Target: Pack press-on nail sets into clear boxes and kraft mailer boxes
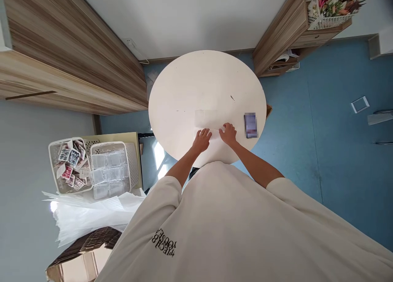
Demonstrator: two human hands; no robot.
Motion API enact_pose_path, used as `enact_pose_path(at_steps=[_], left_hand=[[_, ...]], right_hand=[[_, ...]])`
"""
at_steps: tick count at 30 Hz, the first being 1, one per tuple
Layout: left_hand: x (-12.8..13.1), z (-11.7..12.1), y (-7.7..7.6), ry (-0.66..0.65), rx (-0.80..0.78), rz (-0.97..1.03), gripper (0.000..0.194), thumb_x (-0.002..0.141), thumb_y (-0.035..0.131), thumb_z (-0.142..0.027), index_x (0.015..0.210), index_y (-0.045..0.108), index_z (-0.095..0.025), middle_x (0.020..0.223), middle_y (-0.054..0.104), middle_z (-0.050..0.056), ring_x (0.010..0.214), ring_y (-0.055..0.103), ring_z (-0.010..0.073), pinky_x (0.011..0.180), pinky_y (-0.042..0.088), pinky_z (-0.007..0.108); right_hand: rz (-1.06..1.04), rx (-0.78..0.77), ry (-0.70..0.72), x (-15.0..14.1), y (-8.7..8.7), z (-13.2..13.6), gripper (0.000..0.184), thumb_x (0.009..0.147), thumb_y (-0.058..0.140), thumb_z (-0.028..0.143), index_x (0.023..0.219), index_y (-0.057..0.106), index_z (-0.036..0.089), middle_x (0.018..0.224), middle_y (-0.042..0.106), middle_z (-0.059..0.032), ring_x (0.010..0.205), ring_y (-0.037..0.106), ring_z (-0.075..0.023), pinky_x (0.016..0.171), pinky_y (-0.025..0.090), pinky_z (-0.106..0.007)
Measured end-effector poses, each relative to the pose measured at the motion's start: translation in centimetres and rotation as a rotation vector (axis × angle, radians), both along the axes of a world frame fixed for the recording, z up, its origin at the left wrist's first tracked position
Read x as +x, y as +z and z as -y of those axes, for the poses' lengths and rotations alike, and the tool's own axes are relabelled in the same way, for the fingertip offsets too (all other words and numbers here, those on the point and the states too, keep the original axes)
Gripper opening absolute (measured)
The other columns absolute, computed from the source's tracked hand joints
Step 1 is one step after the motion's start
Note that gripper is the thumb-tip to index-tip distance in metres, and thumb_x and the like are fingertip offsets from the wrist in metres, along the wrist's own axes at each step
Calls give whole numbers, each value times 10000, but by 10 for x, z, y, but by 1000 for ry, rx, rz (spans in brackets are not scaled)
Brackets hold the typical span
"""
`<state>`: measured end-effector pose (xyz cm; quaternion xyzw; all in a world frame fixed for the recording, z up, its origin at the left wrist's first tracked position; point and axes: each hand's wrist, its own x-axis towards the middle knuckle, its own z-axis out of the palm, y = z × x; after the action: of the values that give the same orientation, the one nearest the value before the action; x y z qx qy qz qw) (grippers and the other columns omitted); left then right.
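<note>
A thin, whitish translucent sheet (205, 118) lies flat on the round white table (181, 85) in front of me. At its near left part is my left hand (202, 140), a ring on one finger, with the fingers bent and closed on the near edge. My right hand (228, 134) grips the same edge further right, its fingers curled and the thumb turned inward. The fingertips partly hide that edge. To the right of my right hand lies a phone-like flat object (251, 125) with a blurred face, apart from both hands.
At the left, white baskets hold small packets (72, 159) and clear plastic boxes (109, 169). White sheets (92, 216) and folded cardboard (86, 253) lie nearer me. Wooden cabinets (76, 44) stand left, and a wooden unit (282, 32) with a flower basket (331, 19) stands right.
</note>
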<state>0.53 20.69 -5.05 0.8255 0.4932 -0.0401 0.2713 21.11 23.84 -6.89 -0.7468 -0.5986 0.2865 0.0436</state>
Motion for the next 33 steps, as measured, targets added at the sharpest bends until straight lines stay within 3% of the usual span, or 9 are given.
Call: enact_pose_path(at_steps=[2,5,10,14,17,21,27,30,33], left_hand=[[2,4,0,9,2,-27,694,839,531,-86,1526,510,-179,1705,417,190,1627,328,319,1306,267,587],[8,10,3,22,19,-82,704,848,525,-82,1547,487,-151,1701,412,208,1631,316,332,1300,273,575],[21,10,5,47,6,-116,817,836,555,-97,1635,431,-213,1696,426,193,1621,323,376,1279,277,617],[29,2,3,51,-28,-160,850,838,565,-124,1662,403,-254,1684,444,183,1592,357,411,1246,296,656],[36,-5,-1,71,-70,-188,831,839,585,-131,1649,424,-222,1689,419,207,1583,350,435,1240,298,652],[43,-11,-1,101,-126,-233,827,852,613,-145,1651,412,-220,1697,386,207,1578,338,433,1258,269,629],[39,-13,4,135,-112,-253,797,922,555,-164,1685,329,-195,1659,427,209,1540,389,401,1270,254,592],[31,-11,3,137,-47,-184,706,916,501,-98,1616,418,-141,1564,523,225,1501,446,367,1269,266,562],[23,-7,0,112,9,-126,644,878,470,-21,1507,526,-146,1517,570,207,1519,430,338,1257,285,543]], right_hand=[[-13,-52,-138,7,-3,8,318,970,535,459,1197,555,237,1233,638,-157,1125,590,-321,924,457,-441],[-29,-104,-234,9,-8,19,360,920,595,516,1144,556,237,1199,644,-149,1093,610,-306,891,469,-413],[-3,-149,-248,0,-14,24,361,869,675,481,1102,537,242,1220,642,-155,1146,619,-325,930,485,-447],[-10,-80,-282,-7,-19,22,314,828,689,426,1023,514,252,1210,637,-165,1160,598,-352,938,490,-498],[-25,-49,-305,-11,-22,22,255,819,682,365,969,509,253,1183,636,-160,1147,590,-351,950,485,-520],[-32,-122,-335,-16,-20,20,165,844,675,284,879,521,240,1142,627,-140,1144,581,-336,999,454,-524],[-177,-196,-383,-16,-8,22,95,889,600,217,861,513,241,1040,648,-58,939,609,-220,922,468,-395],[-357,-194,-405,-18,-2,24,114,870,591,209,956,530,253,1004,670,-33,834,607,-187,773,479,-316],[-460,-167,-391,-24,1,26,219,836,606,203,1043,554,253,1040,694,-41,847,632,-188,723,486,-293]])
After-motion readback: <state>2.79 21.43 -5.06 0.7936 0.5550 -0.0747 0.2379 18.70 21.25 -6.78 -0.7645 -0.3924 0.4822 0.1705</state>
